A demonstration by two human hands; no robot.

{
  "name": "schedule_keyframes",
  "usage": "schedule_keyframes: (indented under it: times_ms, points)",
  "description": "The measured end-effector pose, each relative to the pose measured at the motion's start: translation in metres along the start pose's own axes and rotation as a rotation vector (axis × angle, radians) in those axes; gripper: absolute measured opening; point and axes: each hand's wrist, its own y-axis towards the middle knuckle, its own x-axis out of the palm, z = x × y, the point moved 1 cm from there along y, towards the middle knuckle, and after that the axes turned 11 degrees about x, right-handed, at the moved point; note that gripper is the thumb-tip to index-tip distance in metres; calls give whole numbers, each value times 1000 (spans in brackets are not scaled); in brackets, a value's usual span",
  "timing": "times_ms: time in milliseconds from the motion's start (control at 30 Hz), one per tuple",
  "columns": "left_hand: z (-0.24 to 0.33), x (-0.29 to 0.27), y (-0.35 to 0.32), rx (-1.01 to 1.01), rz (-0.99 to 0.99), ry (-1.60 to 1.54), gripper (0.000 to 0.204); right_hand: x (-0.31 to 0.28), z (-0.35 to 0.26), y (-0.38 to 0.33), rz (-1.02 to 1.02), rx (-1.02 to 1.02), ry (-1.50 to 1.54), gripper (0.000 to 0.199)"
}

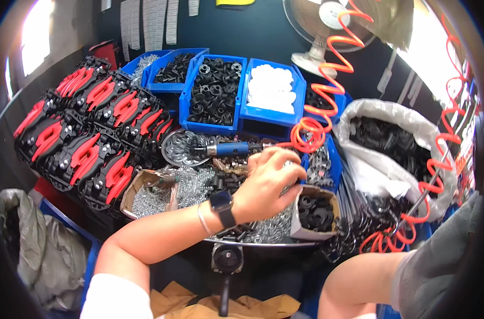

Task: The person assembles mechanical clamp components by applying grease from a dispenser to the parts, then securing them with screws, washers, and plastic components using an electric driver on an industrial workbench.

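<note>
My left hand (269, 183) reaches over the middle of the bench, a dark watch (222, 208) and a pale band on its wrist. Its fingers are bent and spread, with the thumb apart from them; nothing shows in it, though some fingertips are hidden. Close beyond lies a blue and silver power screwdriver (228, 149), its end toward a red coiled hose (310, 133). Beside the thumb stands a small carton of black ring-like parts (315, 212). Loose metal springs (271, 228) lie under the wrist. My right hand does not show.
Red-and-black assemblies (85, 159) are stacked at left. Blue bins hold black parts (215, 90) and white discs (271, 87). A carton of small metal parts (151, 199), a sack of black parts (391, 143) and a fan (332, 21) stand around. A bare limb with grey cloth (439, 260) enters lower right.
</note>
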Motion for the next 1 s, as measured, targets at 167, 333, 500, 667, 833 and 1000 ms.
schedule_keyframes:
  times_ms: [167, 333, 500, 667, 833, 1000]
  points:
    - [-71, 39, 6, -152, -211, 125, 40, 72, 11, 29, 157, 78, 81, 8]
    - [-126, 87, -10, -151, -582, 176, 41, 128, 30, 67, 273, 120, 210, 8]
    - [-126, 105, -21, -176, -702, 338, 21, 119, 234, 42, -381, 481, -1071, 13]
    - [-98, 71, -14, -343, -479, 230, 12, 111, 337, 29, -776, 835, -1503, 29]
    - [-162, -85, -26, -955, 464, -650, 32, 123, 374, 26, -778, 768, -1627, 31]
    - [-204, -160, -85, -1064, 98, -79, 21, 117, 370, 29, -699, 776, -1580, 27]
